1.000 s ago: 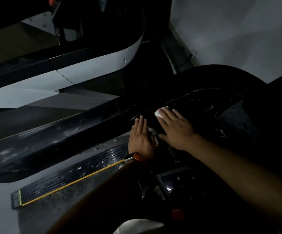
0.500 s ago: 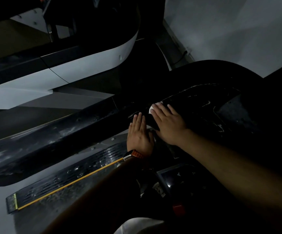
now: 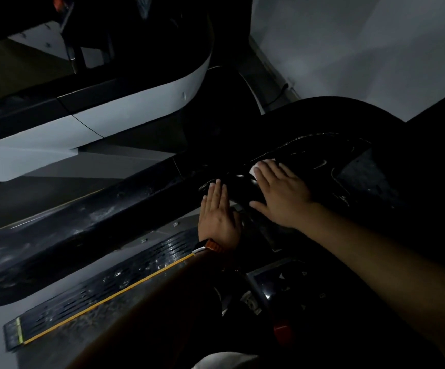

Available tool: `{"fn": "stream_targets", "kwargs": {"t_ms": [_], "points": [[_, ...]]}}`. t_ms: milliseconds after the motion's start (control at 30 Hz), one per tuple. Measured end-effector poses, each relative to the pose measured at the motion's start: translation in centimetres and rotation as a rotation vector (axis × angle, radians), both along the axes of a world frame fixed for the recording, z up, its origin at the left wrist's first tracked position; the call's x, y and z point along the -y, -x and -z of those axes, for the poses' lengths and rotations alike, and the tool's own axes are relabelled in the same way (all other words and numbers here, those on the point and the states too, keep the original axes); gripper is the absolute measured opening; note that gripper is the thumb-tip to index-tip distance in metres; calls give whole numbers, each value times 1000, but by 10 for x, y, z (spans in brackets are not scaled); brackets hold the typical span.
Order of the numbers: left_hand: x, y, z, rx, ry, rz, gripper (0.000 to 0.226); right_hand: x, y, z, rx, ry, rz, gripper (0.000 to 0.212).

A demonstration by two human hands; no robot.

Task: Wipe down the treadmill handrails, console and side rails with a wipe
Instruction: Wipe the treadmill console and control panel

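White wipe (image 3: 255,170) lies under the right hand (image 3: 282,195), which presses it open-palmed onto the glossy black handrail (image 3: 104,219). Left hand (image 3: 218,219), also flat, rests just left. Apply even palm pressure; overlap strokes along the handrail.

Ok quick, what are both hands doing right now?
Left hand: open, fingers flat on the black rail, holding nothing.
Right hand: open, straight fingers pressing the white wipe down.
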State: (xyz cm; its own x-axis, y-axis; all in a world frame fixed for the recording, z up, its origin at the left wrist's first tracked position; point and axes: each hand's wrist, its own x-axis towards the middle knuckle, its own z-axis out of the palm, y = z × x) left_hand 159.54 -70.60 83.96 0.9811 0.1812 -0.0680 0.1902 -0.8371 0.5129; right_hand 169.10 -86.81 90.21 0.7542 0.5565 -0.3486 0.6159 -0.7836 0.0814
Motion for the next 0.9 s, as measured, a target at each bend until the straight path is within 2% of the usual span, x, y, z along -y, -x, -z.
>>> {"fn": "stream_targets", "kwargs": {"t_ms": [100,300,567,733,833,900], "points": [[1,2,-1,5,12,-28,78,14,5,-1,14,24,-67,93],[1,-1,-2,-17,-1,-6,80,-16,-6,10,-8,38,-109,91],[0,-1,-5,-30,-11,33,82,71,41,-13,83,-120,-133,80],[-1,-3,-2,-24,-2,27,75,27,24,-29,-168,43,-94,104],[-1,-3,0,-21,0,30,65,6,16,-25,-193,148,-146,85],[-1,-3,1,-15,12,19,64,23,23,-36,-215,164,-201,87]]}}
